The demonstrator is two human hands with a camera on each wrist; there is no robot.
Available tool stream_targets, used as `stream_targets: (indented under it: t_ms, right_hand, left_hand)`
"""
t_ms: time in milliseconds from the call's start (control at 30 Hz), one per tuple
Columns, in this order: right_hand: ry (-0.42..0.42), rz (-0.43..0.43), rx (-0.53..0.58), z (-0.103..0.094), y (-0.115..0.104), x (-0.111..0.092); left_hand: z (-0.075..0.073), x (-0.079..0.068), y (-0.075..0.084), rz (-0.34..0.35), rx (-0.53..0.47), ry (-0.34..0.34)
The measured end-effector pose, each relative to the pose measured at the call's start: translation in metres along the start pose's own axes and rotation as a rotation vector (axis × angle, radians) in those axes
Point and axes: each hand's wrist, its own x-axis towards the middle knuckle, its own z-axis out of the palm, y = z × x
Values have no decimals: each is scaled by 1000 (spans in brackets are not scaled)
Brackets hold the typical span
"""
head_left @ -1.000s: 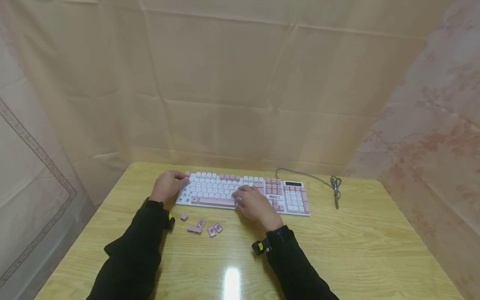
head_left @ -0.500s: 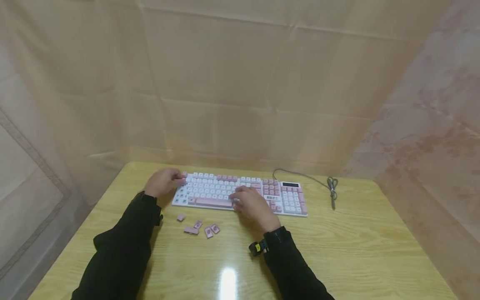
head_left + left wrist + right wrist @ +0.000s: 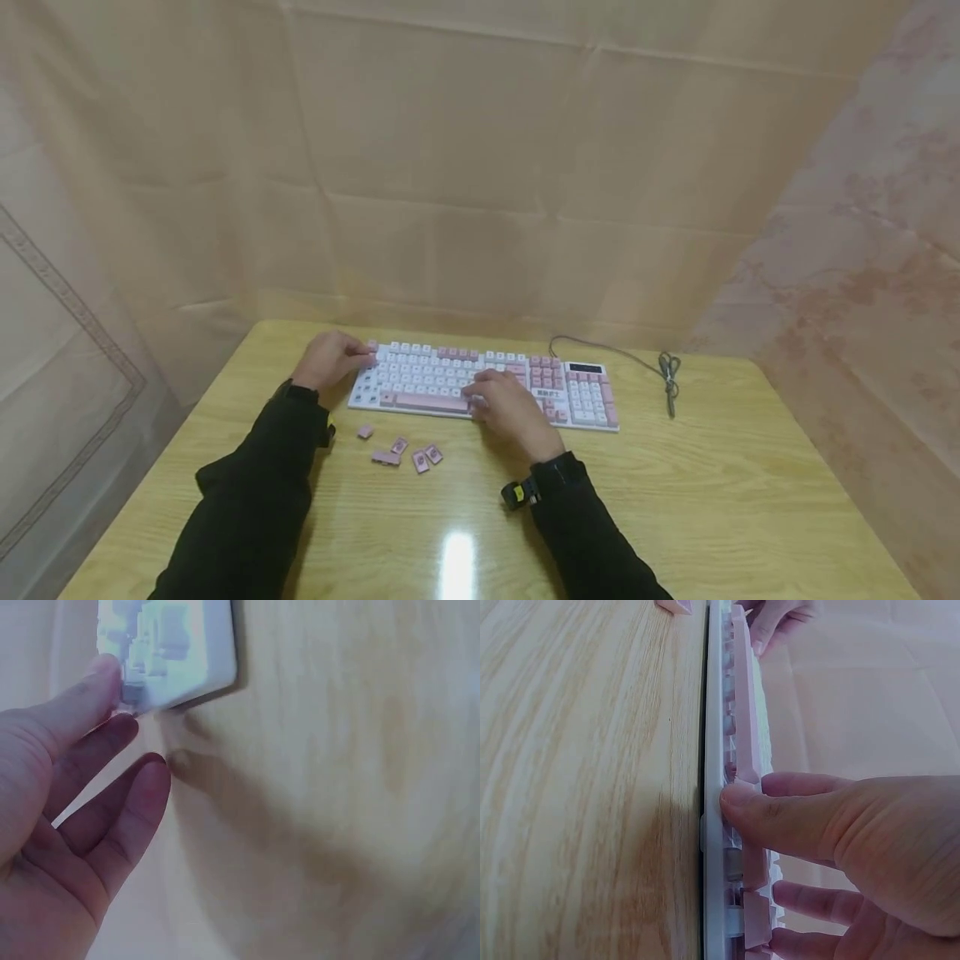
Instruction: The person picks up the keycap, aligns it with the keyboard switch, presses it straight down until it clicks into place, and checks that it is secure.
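A white and pink keyboard (image 3: 427, 379) lies across the far part of the table. My left hand (image 3: 325, 360) is at its upper left end, where thumb and index finger pinch a pink keycap (image 3: 365, 361) just below the corner key. In the left wrist view the other fingers (image 3: 142, 802) hang off the keyboard's edge. Bare switches (image 3: 367, 387) show along the left end. My right hand (image 3: 510, 408) holds the keyboard right of the long pink space bar (image 3: 431, 403). In the right wrist view its thumb (image 3: 772, 814) lies against the front row, with the fingertips over the keys.
Several loose pink keycaps (image 3: 421, 461) lie on the table (image 3: 675, 500) in front of the keyboard. A grey cable (image 3: 600, 344) runs from behind it to a tied bundle (image 3: 670, 383) on the right. A beige cloth (image 3: 450, 208) hangs behind the table.
The left hand stays at the keyboard's upper left end with only slight finger movement. The right hand has hardly moved, and the loose keycaps lie as before. The view shifts a little.
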Motion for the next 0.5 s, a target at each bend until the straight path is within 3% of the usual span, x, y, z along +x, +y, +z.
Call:
stream_targets:
  t_ms: [200, 500]
  right_hand:
    - [0, -6, 24, 2, -1, -1]
    - [-3, 15, 19, 4, -4, 0]
  left_hand:
    - [2, -4, -6, -99, -61, -48]
    - [-1, -8, -6, -118, -52, -70]
